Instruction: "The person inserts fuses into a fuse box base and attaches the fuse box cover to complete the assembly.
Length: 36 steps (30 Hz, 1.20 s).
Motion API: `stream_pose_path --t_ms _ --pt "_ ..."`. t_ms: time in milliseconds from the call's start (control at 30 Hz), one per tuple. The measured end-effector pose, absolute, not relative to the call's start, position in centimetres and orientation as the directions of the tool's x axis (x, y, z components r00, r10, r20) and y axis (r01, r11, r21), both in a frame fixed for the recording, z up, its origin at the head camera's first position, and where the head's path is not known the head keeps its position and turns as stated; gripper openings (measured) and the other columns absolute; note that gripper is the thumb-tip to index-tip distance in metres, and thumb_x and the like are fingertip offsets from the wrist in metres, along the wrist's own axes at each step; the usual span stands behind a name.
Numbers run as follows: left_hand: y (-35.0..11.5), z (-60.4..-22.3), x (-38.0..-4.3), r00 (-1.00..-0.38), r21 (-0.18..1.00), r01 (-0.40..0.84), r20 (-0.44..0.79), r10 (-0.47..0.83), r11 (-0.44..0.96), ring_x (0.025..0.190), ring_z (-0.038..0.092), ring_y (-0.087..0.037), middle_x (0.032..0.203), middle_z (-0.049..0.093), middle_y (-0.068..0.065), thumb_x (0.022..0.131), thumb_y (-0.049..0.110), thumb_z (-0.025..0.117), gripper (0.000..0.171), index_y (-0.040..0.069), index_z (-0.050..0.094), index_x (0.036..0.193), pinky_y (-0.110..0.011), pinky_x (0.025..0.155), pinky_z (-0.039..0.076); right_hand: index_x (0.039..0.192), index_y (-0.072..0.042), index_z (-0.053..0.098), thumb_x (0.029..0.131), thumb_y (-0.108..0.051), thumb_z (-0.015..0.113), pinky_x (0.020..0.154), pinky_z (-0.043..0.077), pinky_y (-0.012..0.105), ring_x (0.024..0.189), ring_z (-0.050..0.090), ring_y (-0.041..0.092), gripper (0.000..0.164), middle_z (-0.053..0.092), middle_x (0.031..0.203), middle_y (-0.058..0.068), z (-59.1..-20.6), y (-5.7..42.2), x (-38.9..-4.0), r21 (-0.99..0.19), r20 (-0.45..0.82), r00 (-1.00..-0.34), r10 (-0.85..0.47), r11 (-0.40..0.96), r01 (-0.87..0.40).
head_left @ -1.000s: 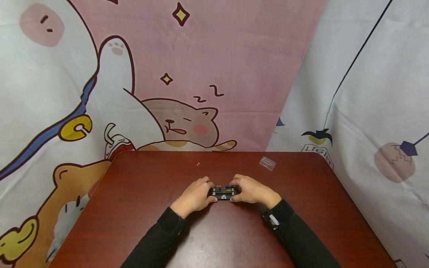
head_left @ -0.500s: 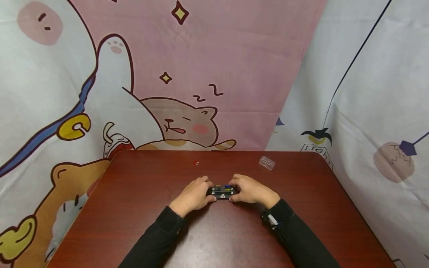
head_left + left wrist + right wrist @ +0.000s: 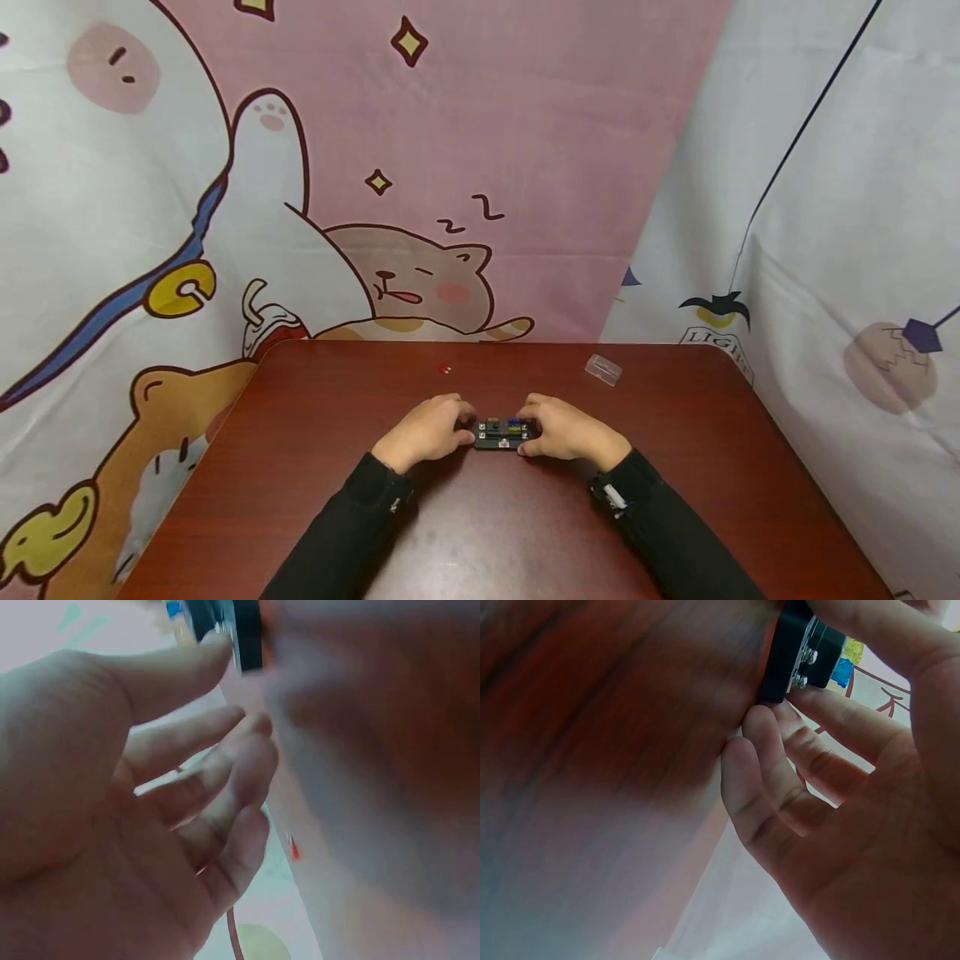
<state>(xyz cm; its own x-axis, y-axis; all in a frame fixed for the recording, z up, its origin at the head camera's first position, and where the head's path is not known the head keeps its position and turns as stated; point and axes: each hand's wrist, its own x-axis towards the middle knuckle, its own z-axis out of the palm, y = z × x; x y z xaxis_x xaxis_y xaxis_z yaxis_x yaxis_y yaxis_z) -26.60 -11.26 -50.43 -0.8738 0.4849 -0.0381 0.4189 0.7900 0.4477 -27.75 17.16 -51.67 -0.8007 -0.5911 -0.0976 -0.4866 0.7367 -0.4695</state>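
Left hand [image 3: 427, 429]: loose, just beside the black block [image 3: 504, 433]; thumb contact unclear
Right hand [image 3: 566, 427]: thumb and fingers gripping the block's right end, partly hiding it
Cloth [image 3: 562, 125]: cartoon-printed, behind
Table [image 3: 495, 533]: beneath the block
Clear box [image 3: 603, 369]: near the far edge
Red bit [image 3: 446, 369]: left of that box

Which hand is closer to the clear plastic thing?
Right. The right hand is on the near side of the clear thing, slightly left; the left hand is on that side too, but much farther left.
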Motion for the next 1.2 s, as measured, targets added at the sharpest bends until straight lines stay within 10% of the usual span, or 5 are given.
stream_pose_path --t_ms 367,1200 --pt "-14.6 -50.7 -33.8 -0.974 0.309 0.224 0.106 0.200 0.925 0.104 0.079 -0.035 0.118 0.082 -0.011 0.107 0.025 0.073 0.022 0.008 0.083 0.119 -0.053 0.089 0.064 0.131 -0.016 0.078 0.093 -0.034 0.090 0.092 0.053 0.037 0.099 0.059 0.012 0.044 0.062 0.113 -0.008 -51.9 17.3 -27.5 -0.455 -0.112 -0.815 -0.569 0.758 -0.467" --pt "-13.0 -51.0 -38.0 -0.979 0.149 0.202 0.020 0.201 0.968 0.087 0.078 -0.030 0.097 0.080 -0.011 0.107 0.026 0.073 0.022 0.010 0.082 0.096 -0.050 0.078 0.065 0.129 -0.016 0.079 0.093 -0.035 0.089 0.094 0.054 0.037 0.100 0.059 0.010 0.042 0.063 0.112 -0.008 -51.4 17.0 -27.0 -0.427 -0.107 -0.821 -0.561 0.771 -0.472"
